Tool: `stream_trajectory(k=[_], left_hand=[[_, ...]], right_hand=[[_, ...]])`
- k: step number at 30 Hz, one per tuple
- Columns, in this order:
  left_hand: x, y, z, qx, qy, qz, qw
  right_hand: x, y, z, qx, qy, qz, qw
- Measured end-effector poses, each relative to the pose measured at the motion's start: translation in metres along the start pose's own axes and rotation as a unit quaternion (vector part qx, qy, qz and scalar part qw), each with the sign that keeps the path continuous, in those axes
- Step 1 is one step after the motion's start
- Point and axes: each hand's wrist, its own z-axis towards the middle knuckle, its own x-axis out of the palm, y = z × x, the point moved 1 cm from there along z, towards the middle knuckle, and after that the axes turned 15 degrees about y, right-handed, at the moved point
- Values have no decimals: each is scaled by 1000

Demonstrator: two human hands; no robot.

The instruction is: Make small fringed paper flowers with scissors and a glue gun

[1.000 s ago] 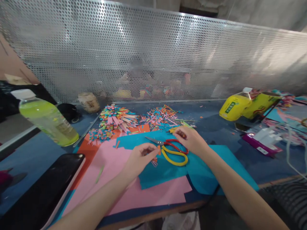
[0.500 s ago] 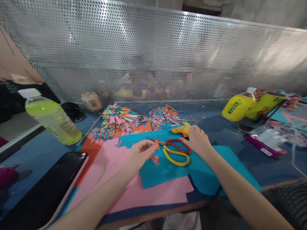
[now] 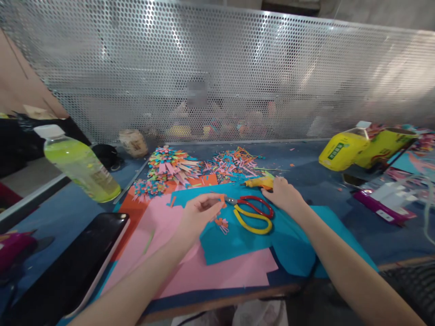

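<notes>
Between the thumb and fingers of my left hand (image 3: pixel 200 215) is a small orange paper strip (image 3: pixel 223 199). My right hand (image 3: pixel 283 194) is wrapped round a yellow glue gun (image 3: pixel 261 182), its nozzle pointing left. Below and between the hands lie scissors with one red and one yellow handle (image 3: pixel 253 227), on blue paper (image 3: pixel 231 249). Just under my left fingertips rests a little orange and pink paper piece (image 3: pixel 222 223). Pink paper (image 3: pixel 190 278) and orange paper (image 3: pixel 131 210) spread out beneath the blue.
Heaps of folded coloured paper strips (image 3: pixel 171 165) and loose scraps (image 3: pixel 234 163) lie behind. A green drink bottle (image 3: pixel 83 167) and black phone (image 3: pixel 74 267) are left; a yellow bottle (image 3: pixel 343 149) and purple power strip (image 3: pixel 379 208) are right. A perforated metal screen (image 3: pixel 217 54) stands across the back.
The view has shifted slightly, so everything sits a little further right. My left hand keeps hold of the orange strip, and my right hand stays on the glue gun.
</notes>
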Motion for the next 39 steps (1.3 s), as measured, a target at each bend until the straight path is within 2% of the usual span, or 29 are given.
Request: stream_trajectory(k=[4,7,12,16,22,39], left_hand=[[3,-5,-1,3,-2,-3,1000],[3,-7,-1,0,-18,-8,1000],[-6,-7,0,35,-111,55,992],[-12,-7,0,25,-128,95,987],[-13,-7,1,7,-151,71,986],[-13,-5,2,-31,-174,33,984]], right_hand=[[-7,2,-6,-3,-67,33,997],[-11,6,-14,-49,-158,56,985],[-15,14,-32,-199,-311,84,926],[-15,19,-42,-291,-375,70,877],[-14,22,-47,-334,-408,23,849],[-12,24,-48,-333,-419,-39,843]])
